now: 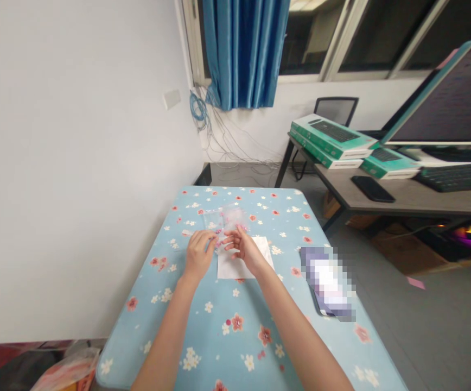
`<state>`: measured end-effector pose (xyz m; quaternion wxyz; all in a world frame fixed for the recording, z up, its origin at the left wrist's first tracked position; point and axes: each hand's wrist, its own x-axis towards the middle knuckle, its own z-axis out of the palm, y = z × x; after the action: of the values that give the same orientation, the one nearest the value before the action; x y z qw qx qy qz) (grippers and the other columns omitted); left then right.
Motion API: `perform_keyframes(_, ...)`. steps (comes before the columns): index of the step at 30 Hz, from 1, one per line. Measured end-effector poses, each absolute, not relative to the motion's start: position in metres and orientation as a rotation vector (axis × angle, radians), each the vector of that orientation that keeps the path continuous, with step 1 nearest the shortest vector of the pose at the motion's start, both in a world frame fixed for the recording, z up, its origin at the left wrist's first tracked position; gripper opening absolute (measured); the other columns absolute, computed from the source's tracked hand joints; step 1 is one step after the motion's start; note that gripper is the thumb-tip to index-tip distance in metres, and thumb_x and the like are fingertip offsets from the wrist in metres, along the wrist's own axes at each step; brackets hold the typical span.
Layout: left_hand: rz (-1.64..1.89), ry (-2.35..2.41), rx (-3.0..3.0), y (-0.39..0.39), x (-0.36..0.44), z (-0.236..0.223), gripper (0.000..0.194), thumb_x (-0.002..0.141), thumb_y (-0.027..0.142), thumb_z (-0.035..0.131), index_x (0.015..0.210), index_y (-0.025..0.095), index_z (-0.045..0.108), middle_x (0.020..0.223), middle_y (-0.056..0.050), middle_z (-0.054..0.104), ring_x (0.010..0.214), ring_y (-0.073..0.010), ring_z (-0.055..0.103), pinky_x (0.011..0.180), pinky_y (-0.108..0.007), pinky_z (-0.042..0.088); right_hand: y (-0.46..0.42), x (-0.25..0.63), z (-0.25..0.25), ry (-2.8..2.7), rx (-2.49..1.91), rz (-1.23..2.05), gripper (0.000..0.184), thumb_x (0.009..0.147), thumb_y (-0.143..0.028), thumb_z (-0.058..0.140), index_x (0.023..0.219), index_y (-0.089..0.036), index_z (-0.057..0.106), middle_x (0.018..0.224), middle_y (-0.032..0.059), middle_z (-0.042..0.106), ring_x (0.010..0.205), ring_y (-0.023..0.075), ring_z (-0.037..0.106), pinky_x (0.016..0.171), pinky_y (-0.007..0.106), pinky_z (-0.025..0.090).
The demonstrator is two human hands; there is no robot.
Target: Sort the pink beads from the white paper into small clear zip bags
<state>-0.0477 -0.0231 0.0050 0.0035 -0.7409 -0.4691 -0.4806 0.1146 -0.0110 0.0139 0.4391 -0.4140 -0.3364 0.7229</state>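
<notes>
**Two bare hands meeting over a small pink piece on a floral tablecloth**

Head-camera view, looking down at a table covered by a pale blue floral cloth [203, 326]; both forearms enter from the bottom edge; the left hand [198, 255] and the right hand [246, 250] meet near the middle of the table. The left hand's fingers [205, 241] are gathered together; the right hand's fingers [231, 241] stand slightly apart, tips aimed at the left hand. A small pink piece [218, 244] lies between the 2 hands, partly covered by the fingertips; it is too small to identify, and whether either hand is clamped on it cannot be told. Work this small is judged safest low over the white paper sheet [228, 269], with the fingertips close together; the pale ground keeps the piece visible and catches a slip. Clear plastic bags [223, 218] lie just beyond the hands; their pinkish contents are hard to make out, and their edges fade into the cloth. To the right of the paper lies a pixelated object [327, 282], probably a phone; its face is obscured. The part of the paper beneath the right hand is hidden.
</notes>
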Motion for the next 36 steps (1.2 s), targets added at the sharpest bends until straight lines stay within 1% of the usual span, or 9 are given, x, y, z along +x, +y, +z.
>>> perform_keyframes(3, -1.386, -1.31, -2.387, -0.036, -0.039, 0.005, 0.013, 0.09, 0.018, 0.048, 0.086, 0.02, 0.06, 0.083, -0.003, 0.067, 0.08, -0.0169, 0.058, 0.076, -0.031, 0.046, -0.014, 0.126, 0.014, -0.749, -1.074, 1.816, 0.048, 0.085, -0.059, 0.043, 0.074, -0.017, 0.064, 0.072, 0.0056, 0.065, 0.058, 0.0119, 0.058, 0.04, 0.018, 0.039)
perform_keyframes(5, -1.321, -1.236, -2.408, -0.041, -0.035, 0.004, 0.013, 0.09, 0.015, 0.049, 0.088, 0.019, 0.061, 0.083, -0.004, 0.067, 0.08, -0.0168, 0.058, 0.075, -0.031, 0.046, -0.015, 0.135, 0.012, -0.718, -1.125, 1.789, 0.042, 0.082, -0.055, 0.049, 0.068, -0.017, 0.062, 0.07, 0.0049, 0.064, 0.058, 0.0117, 0.057, 0.039, 0.018, 0.038)
perform_keyframes(9, -1.268, -1.229, -2.442, -0.045, -0.031, -0.001, 0.014, 0.089, 0.015, 0.05, 0.089, 0.02, 0.063, 0.085, -0.004, 0.067, 0.082, -0.017, 0.058, 0.077, -0.031, 0.046, -0.022, 0.153, 0.012, -0.748, -1.138, 1.706, 0.022, 0.071, -0.039, 0.064, 0.07, -0.018, 0.063, 0.072, 0.0022, 0.063, 0.062, 0.0118, 0.058, 0.042, 0.019, 0.038)
perform_keyframes(14, -1.321, -1.463, -2.548, -0.048, -0.022, -0.002, 0.012, 0.089, 0.023, 0.051, 0.088, 0.021, 0.063, 0.088, -0.005, 0.067, 0.089, -0.0184, 0.059, 0.084, -0.034, 0.045, -0.033, 0.166, 0.02, -0.833, -1.107, 1.591, 0.022, 0.066, -0.04, 0.071, 0.071, -0.019, 0.065, 0.072, 0.0012, 0.061, 0.069, 0.0136, 0.056, 0.052, 0.021, 0.04)
perform_keyframes(18, -1.471, -1.676, -2.627, -0.056, -0.011, 0.006, 0.015, 0.083, 0.033, 0.06, 0.092, 0.021, 0.061, 0.09, -0.004, 0.066, 0.089, -0.0196, 0.059, 0.084, -0.035, 0.046, -0.04, 0.163, 0.019, -1.036, -1.141, 1.384, 0.025, 0.067, -0.045, 0.071, 0.068, -0.021, 0.065, 0.08, 0.0033, 0.062, 0.078, 0.0176, 0.055, 0.066, 0.027, 0.044)
perform_keyframes(22, -1.58, -1.906, -2.643, -0.066, 0.0, 0.021, 0.02, 0.083, 0.038, 0.06, 0.096, 0.022, 0.063, 0.089, -0.003, 0.068, 0.083, -0.0182, 0.062, 0.081, -0.033, 0.047, -0.049, 0.156, 0.014, -1.35, -1.121, 1.128, 0.026, 0.073, -0.047, 0.067, 0.069, -0.022, 0.066, 0.093, 0.0058, 0.06, 0.094, 0.022, 0.054, 0.078, 0.032, 0.044)
perform_keyframes(27, -1.73, -2.224, -2.691, -0.073, 0.002, 0.033, 0.02, 0.083, 0.038, 0.056, 0.088, 0.021, 0.066, 0.085, -0.003, 0.072, 0.082, -0.019, 0.067, 0.077, -0.03, 0.05, -0.066, 0.149, 0.021, -1.73, -1.24, 0.687, 0.019, 0.084, -0.038, 0.059, 0.076, -0.023, 0.067, 0.106, 0.0071, 0.057, 0.108, 0.0252, 0.046, 0.097, 0.045, 0.033)
perform_keyframes(31, -1.769, -2.395, -2.699, -0.075, -0.001, 0.034, 0.018, 0.081, 0.035, 0.057, 0.081, 0.019, 0.066, 0.083, -0.004, 0.073, 0.08, -0.0199, 0.068, 0.074, -0.029, 0.051, -0.074, 0.146, 0.032, -1.904, -1.251, 0.489, 0.02, 0.086, -0.034, 0.056, 0.074, -0.022, 0.067, 0.112, 0.0093, 0.054, 0.111, 0.0274, 0.041, 0.096, 0.046, 0.035)
perform_keyframes(36, -1.791, -2.311, -2.902, -0.076, -0.004, 0.036, 0.024, 0.085, 0.037, 0.051, 0.076, 0.018, 0.064, 0.078, -0.003, 0.07, 0.075, -0.0184, 0.066, 0.071, -0.028, 0.05, -0.078, 0.149, 0.038, -1.976, -1.224, 0.432, 0.02, 0.085, -0.035, 0.06, 0.071, -0.022, 0.066, 0.116, 0.0093, 0.053, 0.115, 0.0291, 0.038, 0.097, 0.047, 0.037)
